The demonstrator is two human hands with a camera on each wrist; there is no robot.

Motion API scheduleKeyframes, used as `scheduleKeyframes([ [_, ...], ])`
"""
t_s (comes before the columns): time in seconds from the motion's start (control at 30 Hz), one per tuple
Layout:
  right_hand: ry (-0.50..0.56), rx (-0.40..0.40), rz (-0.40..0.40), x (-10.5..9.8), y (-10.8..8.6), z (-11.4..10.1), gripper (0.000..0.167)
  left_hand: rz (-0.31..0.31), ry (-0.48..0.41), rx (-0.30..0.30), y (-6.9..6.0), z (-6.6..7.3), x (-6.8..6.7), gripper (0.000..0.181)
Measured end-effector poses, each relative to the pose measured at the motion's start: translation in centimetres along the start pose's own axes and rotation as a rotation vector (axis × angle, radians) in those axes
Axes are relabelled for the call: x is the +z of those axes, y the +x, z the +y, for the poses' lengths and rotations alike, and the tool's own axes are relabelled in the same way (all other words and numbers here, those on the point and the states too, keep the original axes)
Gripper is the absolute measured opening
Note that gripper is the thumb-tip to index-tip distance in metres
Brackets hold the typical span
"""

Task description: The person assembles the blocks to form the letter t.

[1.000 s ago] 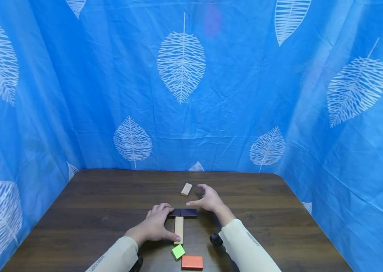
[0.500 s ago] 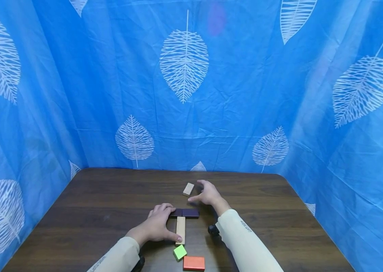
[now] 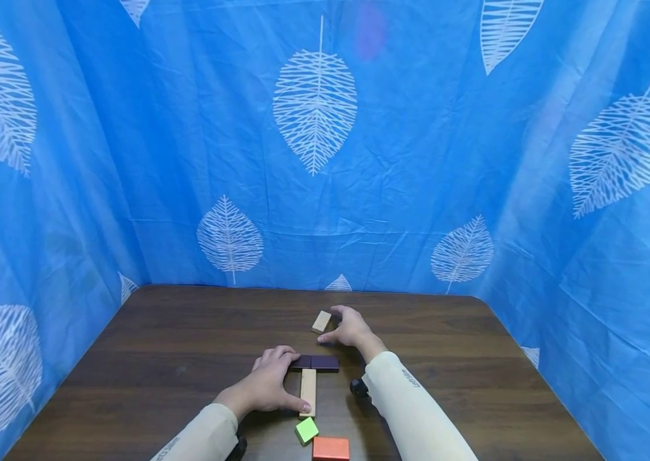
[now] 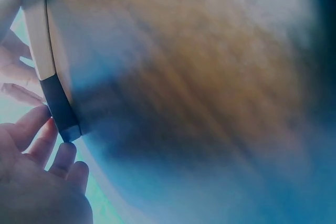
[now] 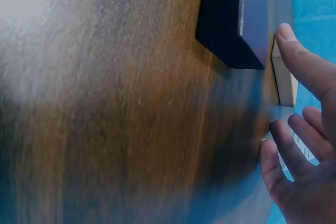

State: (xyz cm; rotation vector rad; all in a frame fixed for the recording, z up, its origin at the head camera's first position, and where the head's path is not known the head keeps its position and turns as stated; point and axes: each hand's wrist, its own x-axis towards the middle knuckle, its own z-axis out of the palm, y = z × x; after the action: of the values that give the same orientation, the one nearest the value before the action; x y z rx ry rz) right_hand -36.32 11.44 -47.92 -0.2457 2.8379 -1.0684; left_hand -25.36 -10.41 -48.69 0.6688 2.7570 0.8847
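Observation:
In the head view my left hand [image 3: 269, 382] spans two blocks. Its thumb rests on the near end of a pale wooden block [image 3: 308, 387], while its fingertips touch the left end of a dark purple block [image 3: 300, 362]. A second dark purple block [image 3: 325, 363] lies end to end with that one, forming a T with the pale block. Farther back, my right hand [image 3: 351, 328] has thumb and fingers spread beside a small pale wooden block [image 3: 321, 321], with a gap visible in the head view. The right wrist view shows this small block [image 5: 284, 80] beyond the thumb.
A lime green block [image 3: 306, 430] sits just in front of the pale block, with a red-orange block [image 3: 330, 448] close by at its right. All lie on a dark wooden table [image 3: 446, 378]. Blue curtain with white leaves [image 3: 313, 243] surrounds the table's back and sides.
My right hand has moved a little away from me and left, closer to the small pale block. The left hand stays on its blocks. The head view has shifted slightly.

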Motion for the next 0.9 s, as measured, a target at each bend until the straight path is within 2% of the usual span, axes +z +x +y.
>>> scheduleKeyframes([
  [0.27,-0.017,0.012,0.028,0.25,0.46,0.22,0.073,-0.004,0.008,0.008,0.18,0.16,-0.16,0.101],
  [0.57,-0.028,0.009,0.022,0.75,0.81,0.49,0.062,-0.009,-0.003,-0.004,0.09,-0.09,0.06,0.102],
  [0.9,-0.012,-0.065,-0.056,0.65,-0.11,0.15,0.057,0.007,0.004,-0.007,0.08,-0.17,0.26,0.103],
])
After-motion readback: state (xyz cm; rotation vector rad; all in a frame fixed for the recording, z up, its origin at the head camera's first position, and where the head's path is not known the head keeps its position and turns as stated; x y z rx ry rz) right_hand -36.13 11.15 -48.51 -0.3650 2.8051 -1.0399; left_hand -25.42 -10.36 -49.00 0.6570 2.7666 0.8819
